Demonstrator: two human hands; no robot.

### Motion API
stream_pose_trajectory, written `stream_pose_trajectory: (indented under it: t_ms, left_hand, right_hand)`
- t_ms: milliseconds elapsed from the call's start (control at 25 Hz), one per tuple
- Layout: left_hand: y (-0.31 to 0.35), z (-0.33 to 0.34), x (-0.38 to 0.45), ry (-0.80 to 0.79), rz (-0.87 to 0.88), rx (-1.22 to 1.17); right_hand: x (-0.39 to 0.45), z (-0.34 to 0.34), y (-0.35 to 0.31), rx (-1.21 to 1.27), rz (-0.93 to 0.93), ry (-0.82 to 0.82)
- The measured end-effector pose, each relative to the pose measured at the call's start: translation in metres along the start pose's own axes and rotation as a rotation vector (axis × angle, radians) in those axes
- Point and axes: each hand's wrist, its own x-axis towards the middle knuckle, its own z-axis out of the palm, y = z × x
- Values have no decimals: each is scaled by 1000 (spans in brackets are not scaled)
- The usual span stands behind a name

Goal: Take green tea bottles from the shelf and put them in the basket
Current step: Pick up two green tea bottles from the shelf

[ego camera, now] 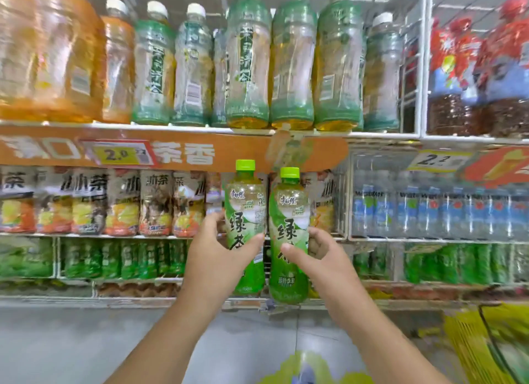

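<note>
Two green tea bottles with lime caps and green labels are held upright in front of the shelves. My left hand (213, 257) grips the left bottle (245, 206) around its middle. My right hand (320, 257) grips the right bottle (289, 212), which hangs slightly lower. The two bottles stand side by side, almost touching. A yellow basket (469, 343) with a black handle shows at the lower right, blurred. More green bottles (126, 259) line the low shelf behind my hands.
The top shelf (171, 127) carries pale green and orange drink bottles. Iced tea bottles (86, 203) fill the middle shelf on the left and water bottles (429, 212) sit on the right. Grey floor (71, 340) lies below.
</note>
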Motion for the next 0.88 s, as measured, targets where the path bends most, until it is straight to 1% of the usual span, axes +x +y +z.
stream_pose_trajectory:
  t_ms: [80,240,320,480,640,880]
  left_hand:
    - [-32,17,5,-22,-50,-17]
    - [-114,53,9,30,-157,-66]
    - [-155,70,8,18,-212,-82]
    - [-225,95,13,12,-294,-97]
    - [-276,131,34,48,-325,-106]
    - [-337,186,93,57,-312,-90]
  right_hand:
    - [10,1,37,-15,31,12]
    - [25,-4,107,-26,111,17]
    - [34,-8,143,-47,151,21]
    - [55,-11,209,9,204,10]
    - [83,-18,267,52,269,23]
    - [153,-31,337,61,269,78]
